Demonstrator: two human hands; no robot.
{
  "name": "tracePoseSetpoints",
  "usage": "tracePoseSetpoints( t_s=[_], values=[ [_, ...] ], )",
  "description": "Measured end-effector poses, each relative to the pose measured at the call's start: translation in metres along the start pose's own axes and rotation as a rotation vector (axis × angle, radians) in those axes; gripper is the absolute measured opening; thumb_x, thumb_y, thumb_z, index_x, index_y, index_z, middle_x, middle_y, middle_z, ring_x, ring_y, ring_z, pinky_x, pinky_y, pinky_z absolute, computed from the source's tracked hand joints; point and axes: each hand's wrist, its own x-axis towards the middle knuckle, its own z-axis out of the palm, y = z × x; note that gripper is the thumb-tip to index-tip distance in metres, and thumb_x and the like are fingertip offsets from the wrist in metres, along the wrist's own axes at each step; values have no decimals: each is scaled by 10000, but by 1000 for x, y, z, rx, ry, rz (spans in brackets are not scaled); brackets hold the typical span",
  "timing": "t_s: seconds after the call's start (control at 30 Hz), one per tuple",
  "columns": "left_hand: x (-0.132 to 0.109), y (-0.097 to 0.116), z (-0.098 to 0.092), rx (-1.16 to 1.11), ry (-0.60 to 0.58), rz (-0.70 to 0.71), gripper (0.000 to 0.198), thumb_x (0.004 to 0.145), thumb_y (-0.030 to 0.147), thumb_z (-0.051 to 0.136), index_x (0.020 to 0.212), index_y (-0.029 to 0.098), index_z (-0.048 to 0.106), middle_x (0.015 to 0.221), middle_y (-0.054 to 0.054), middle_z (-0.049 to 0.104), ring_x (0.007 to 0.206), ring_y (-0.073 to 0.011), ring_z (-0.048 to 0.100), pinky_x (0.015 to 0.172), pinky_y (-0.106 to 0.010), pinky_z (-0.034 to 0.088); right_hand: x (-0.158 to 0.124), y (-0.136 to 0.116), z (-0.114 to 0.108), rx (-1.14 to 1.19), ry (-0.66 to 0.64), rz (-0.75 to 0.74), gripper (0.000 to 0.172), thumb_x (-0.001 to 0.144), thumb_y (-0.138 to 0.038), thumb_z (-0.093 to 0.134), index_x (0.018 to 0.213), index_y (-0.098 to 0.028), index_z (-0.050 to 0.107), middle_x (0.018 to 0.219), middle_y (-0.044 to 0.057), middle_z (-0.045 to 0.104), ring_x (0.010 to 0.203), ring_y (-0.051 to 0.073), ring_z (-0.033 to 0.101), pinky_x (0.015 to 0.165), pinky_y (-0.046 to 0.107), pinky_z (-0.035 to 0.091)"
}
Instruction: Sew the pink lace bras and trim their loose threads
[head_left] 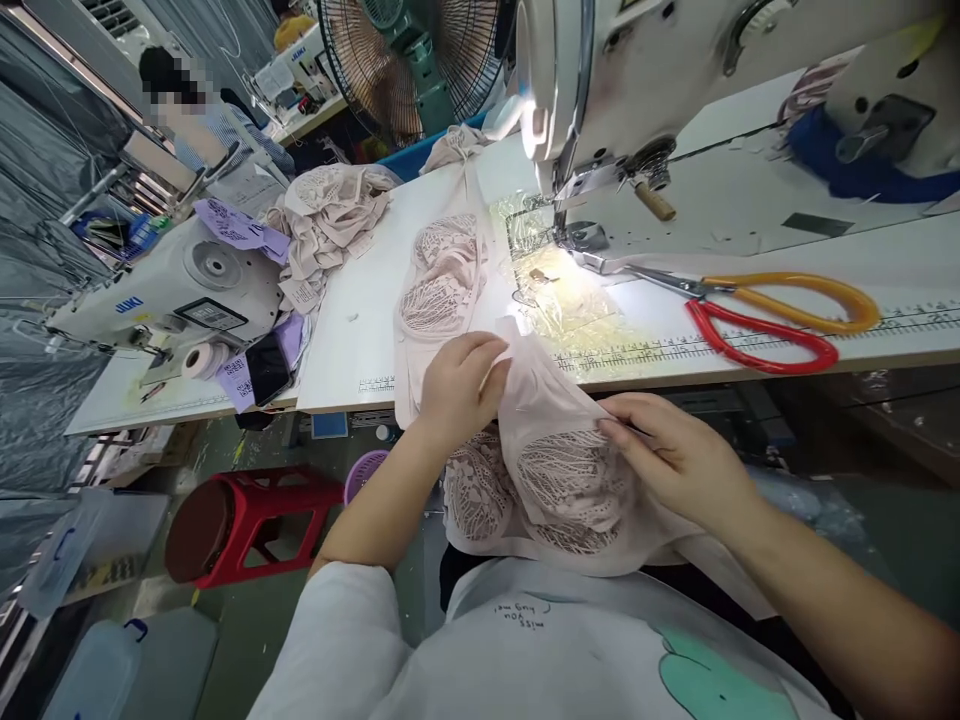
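Left hand (465, 385) and right hand (675, 455) both pinch the beige lace garment (570, 485), held over the lap at the edge of the table (352, 290). "JUKI" on the sewing machine at far left (161, 295) and the machine behind (296, 70). Shirt (525, 665) reads "miss you", "hug me", upside down. Purple slips (238, 226): print too small to read.

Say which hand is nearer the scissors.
Right. The right hand pinches the lace garment just below and left of the scissors in view, not touching them; the left hand, also on the garment, is well farther left.
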Motion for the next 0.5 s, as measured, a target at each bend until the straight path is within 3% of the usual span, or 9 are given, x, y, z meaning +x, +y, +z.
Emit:
tracePoseSetpoints(
  t_s=[0.1,0.2,0.3,0.37,0.5],
  values=[
    [37,-1,3,-215,-184,1,365,1023,354,387,1255,153,584,1270,-149,670,1206,-219,619,1005,-385,519,8,-8,-8,233,-103,138,232,919,-425,558,953,-257,715,940,46,768,851,228,720,775,345,590],
    [77,-7,4,-462,-554,-20,347,1003,333,421,1251,191,618,1337,-93,657,1246,-197,603,1061,-381,491,19,-10,-15,411,-156,254,367,842,-599,641,907,-248,729,848,40,757,816,227,713,727,332,593],
    [99,-8,3,-655,-889,26,243,928,299,550,1096,217,703,1205,-42,723,1133,-177,658,1019,-338,508,26,-8,-22,481,-149,380,461,742,-693,698,830,-242,732,727,30,718,729,227,691,654,336,588],
    [103,-5,-1,-673,-997,24,145,862,285,620,924,206,725,994,-28,754,923,-167,691,861,-307,548,26,-6,-27,505,-165,457,468,696,-698,731,794,-240,733,681,27,699,705,230,684,638,343,588],
    [100,0,-20,-633,-1036,27,155,806,306,642,714,183,661,689,-2,654,633,-124,575,619,-260,467,12,-4,-29,515,-228,506,503,640,-681,775,851,-225,750,734,57,733,759,258,700,674,374,595]
  ],
)
